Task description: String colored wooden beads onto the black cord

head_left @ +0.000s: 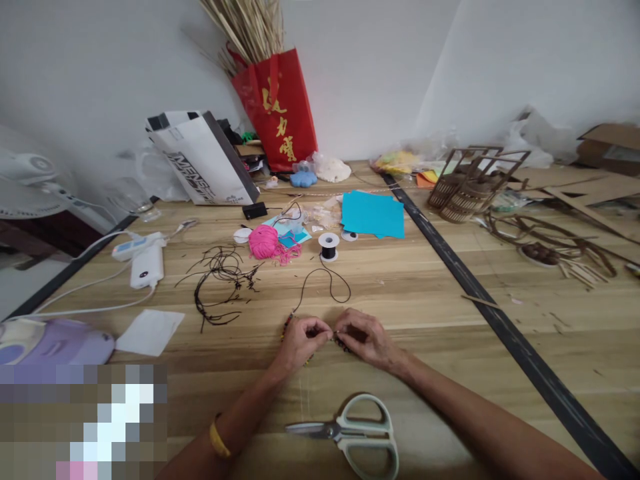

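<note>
My left hand (304, 339) and my right hand (367, 339) meet over the wooden table, each closed in a pinch. Between and under the fingers runs a beaded cord (287, 327) with small dark, red and yellow beads, partly hidden by the hands. From its left end a thin black cord (304, 287) loops back to a white spool (329, 248) wound with black cord. Scissors (345, 430) with pale handles lie in front of my hands, blades pointing left. What exactly sits at the fingertips is too small to make out.
Left of my hands lie loose black cord pieces (220, 287) and a white paper (151, 332). Farther back are pink yarn (263, 241), blue sheets (373, 215) and a red bag (280, 113). Small woven baskets (457, 193) stand to the right, beyond a dark strip (480, 293).
</note>
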Demonstrator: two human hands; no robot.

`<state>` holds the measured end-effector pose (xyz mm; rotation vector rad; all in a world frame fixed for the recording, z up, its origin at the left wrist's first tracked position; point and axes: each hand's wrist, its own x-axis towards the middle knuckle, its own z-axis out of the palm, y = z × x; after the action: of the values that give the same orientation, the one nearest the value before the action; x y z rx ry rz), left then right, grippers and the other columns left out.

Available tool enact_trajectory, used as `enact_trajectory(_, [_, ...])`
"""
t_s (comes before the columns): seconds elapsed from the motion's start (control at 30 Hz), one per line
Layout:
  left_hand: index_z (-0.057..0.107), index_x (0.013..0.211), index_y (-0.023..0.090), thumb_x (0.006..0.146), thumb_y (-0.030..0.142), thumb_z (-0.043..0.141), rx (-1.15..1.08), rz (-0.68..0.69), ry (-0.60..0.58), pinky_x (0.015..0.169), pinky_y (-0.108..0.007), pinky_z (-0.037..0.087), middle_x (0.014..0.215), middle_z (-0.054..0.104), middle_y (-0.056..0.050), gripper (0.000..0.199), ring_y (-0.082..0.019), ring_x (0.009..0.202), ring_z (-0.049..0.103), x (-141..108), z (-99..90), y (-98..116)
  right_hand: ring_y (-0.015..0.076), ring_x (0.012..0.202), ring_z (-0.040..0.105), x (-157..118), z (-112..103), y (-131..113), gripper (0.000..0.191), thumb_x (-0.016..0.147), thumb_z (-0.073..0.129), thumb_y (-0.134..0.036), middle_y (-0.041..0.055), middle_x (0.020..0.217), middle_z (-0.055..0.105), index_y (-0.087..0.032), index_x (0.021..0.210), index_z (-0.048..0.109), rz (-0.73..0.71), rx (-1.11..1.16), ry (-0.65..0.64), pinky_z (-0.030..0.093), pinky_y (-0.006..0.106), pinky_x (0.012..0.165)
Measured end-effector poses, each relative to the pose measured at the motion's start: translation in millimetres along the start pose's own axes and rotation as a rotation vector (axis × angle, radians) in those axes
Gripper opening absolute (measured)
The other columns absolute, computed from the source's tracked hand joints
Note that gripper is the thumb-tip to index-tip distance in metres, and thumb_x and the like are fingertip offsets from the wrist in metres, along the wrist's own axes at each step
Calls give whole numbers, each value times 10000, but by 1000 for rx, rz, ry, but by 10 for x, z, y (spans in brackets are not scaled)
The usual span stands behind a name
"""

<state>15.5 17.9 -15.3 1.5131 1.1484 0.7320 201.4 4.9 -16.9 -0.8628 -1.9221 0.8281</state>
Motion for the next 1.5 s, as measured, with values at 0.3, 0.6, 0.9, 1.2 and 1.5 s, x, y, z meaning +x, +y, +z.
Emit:
enact_trajectory(0.3, [675, 663, 122, 686, 232, 614, -4, 2, -2, 589, -210, 417, 617, 647, -26, 128, -119, 590, 554, 3, 1, -8, 146, 680, 558, -17, 20, 40, 147, 896, 538, -275, 46, 732, 595, -172, 827, 616, 5, -6, 0, 435, 243, 605])
enact_trajectory(0.6, [680, 673, 111, 687, 216, 614, 8, 7, 0, 589, -209, 419, 627, 655, -29, 124, -119, 596, 561, 11, -1, -31, 139, 679, 557, -9, 27, 39, 125, 887, 546, -248, 44, 731, 602, -166, 822, 615, -13, -38, -6, 435, 236, 601])
enact_trajectory(0.9, [680, 672, 110, 683, 237, 620, -1, 3, 0, 577, -203, 411, 616, 639, -24, 141, -110, 584, 545, 13, 2, -47, 144, 686, 558, -17, 28, 40, 93, 878, 556, -220, 42, 733, 605, -173, 819, 611, -34, -53, -3, 440, 246, 612])
enact_trajectory(1.2, [678, 672, 114, 682, 250, 620, -47, 10, 10, 522, -181, 388, 592, 612, -12, 147, -90, 550, 506, 5, 1, -51, 139, 662, 548, -25, 27, 48, 86, 878, 551, -213, 41, 714, 597, -173, 812, 591, -47, -65, 34, 438, 244, 595])
enact_trajectory(1.5, [673, 670, 119, 685, 248, 621, -51, 4, 14, 516, -177, 388, 583, 605, -7, 140, -86, 539, 502, 10, -1, -52, 134, 649, 534, -40, 36, 84, 54, 858, 540, -175, 35, 722, 581, -177, 809, 561, -28, -77, 45, 426, 238, 582])
